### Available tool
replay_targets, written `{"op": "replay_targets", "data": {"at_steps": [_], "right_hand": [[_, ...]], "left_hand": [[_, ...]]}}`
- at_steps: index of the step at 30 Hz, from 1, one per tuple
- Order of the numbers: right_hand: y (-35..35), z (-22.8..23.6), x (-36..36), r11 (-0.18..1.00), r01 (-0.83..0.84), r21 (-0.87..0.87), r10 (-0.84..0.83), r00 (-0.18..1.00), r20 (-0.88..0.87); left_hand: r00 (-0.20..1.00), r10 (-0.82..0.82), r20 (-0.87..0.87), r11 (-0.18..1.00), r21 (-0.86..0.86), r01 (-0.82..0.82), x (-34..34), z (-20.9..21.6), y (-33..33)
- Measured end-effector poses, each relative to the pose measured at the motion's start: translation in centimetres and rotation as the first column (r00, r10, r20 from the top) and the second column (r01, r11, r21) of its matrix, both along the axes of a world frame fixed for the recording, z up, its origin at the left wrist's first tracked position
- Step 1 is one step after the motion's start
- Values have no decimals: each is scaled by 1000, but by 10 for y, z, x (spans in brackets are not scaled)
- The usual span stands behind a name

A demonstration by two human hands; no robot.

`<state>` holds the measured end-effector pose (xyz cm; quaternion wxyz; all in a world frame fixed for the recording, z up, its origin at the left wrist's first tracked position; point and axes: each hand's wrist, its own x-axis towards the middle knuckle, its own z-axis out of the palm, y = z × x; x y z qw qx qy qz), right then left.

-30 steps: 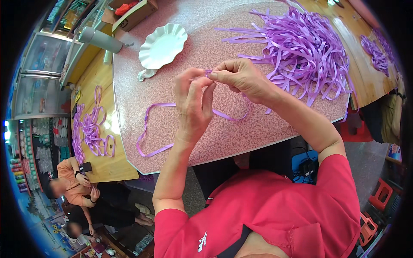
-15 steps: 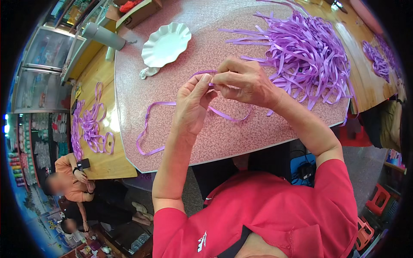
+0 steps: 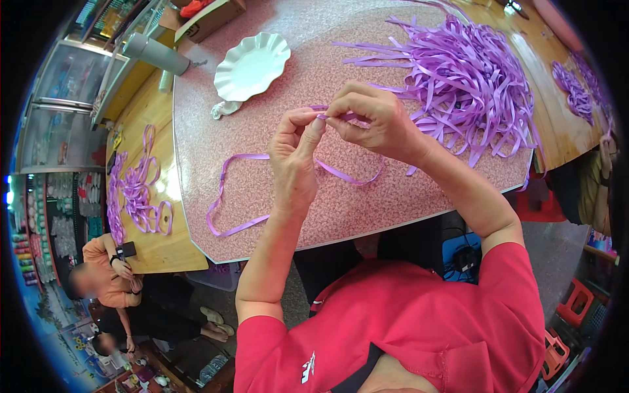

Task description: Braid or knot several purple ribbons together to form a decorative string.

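Above the pink speckled table, my left hand [image 3: 296, 152] pinches a purple ribbon [image 3: 226, 169] between thumb and forefinger. My right hand [image 3: 372, 123] grips the same ribbon close beside it, thumb and fingertips nearly touching those of the left. A short stretch of ribbon shows between the two pinches; the rest loops down onto the table to the left and below my hands. Exactly how the ribbon is folded at my fingertips is too small to make out. To the right lies a large tangled heap of purple ribbons [image 3: 468, 85].
A white scalloped dish [image 3: 252, 69] stands beyond my left hand, near a grey bottle [image 3: 156, 54] and a cardboard box [image 3: 213, 19]. More purple ribbons [image 3: 137, 190] lie on the wooden table at left. People sit at the left and far right.
My left hand has turned slightly, its thumb now more upright, and its wrist has shifted a little right. Both hands keep their pinch on the ribbon.
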<state>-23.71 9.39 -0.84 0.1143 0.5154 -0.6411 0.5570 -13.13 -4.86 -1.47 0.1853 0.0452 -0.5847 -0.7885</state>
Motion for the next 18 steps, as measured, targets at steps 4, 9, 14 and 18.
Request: {"op": "replay_targets", "data": {"at_steps": [4,9,14,18], "right_hand": [[1,2,8,999,32,27,-38,966,255],[3,4,9,995,48,85,-82,889,451],[5,4,7,991,-53,120,-47,709,704],[8,1,5,988,-127,82,19,642,767]], "left_hand": [[998,48,33,995,85,-51,-4,-1,13],[998,61,10,992,110,-62,-8,-7,20],[991,133,-3,987,-86,-133,-9,-7,18],[990,136,-34,988,-66,-138,-10,1,21]]}}
